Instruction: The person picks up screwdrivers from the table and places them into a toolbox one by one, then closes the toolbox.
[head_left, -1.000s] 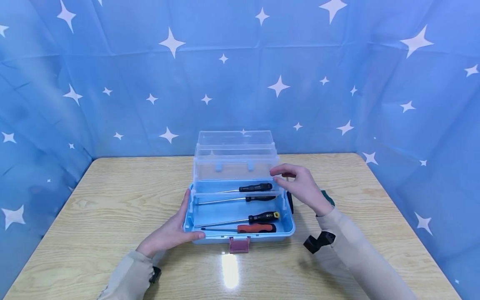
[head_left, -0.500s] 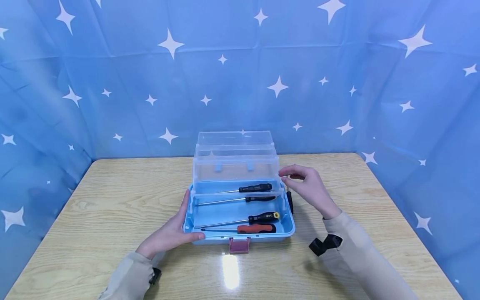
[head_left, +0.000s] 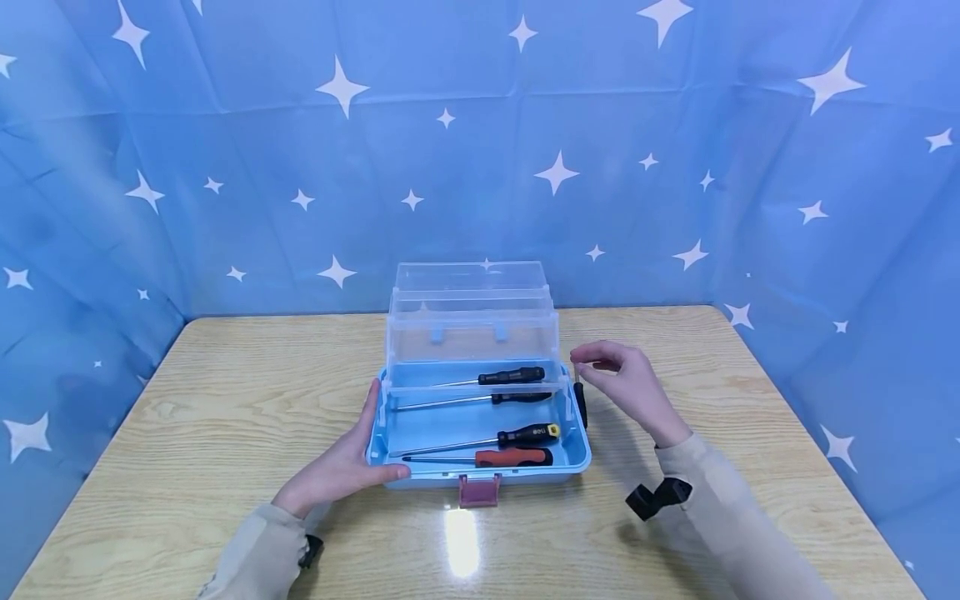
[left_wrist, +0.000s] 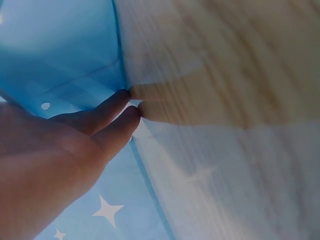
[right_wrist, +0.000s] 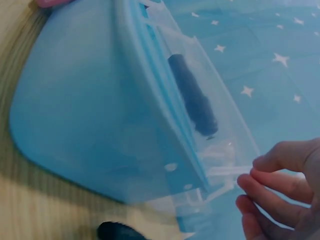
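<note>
A light-blue toolbox [head_left: 442, 418] stands on the table with its clear lid [head_left: 471, 279] raised. Several screwdrivers lie inside, among them a red-handled screwdriver [head_left: 513, 457] and a black screwdriver with a yellow end [head_left: 528, 434]. My left hand [head_left: 341, 462] rests around the front left corner, thumb at the front rim and fingers along the left side. Those fingers look straight in the left wrist view. My right hand [head_left: 628, 379] hovers off the right side, thumb and fingertips close together. Nothing shows between them. Below lies a black-handled screwdriver [head_left: 581, 404], its shaft partly hidden by my fingers.
The wooden table [head_left: 270, 392] runs on to both sides of the toolbox. Its purple latch [head_left: 478, 492] hangs down at the front. Behind and beside the table hangs a blue curtain [head_left: 465, 183] with white stars.
My right hand has moved right and slightly down, away from the clear tray at the toolbox's right end. A dark green thing seen beside its wrist earlier is out of sight. My left hand stays put.
</note>
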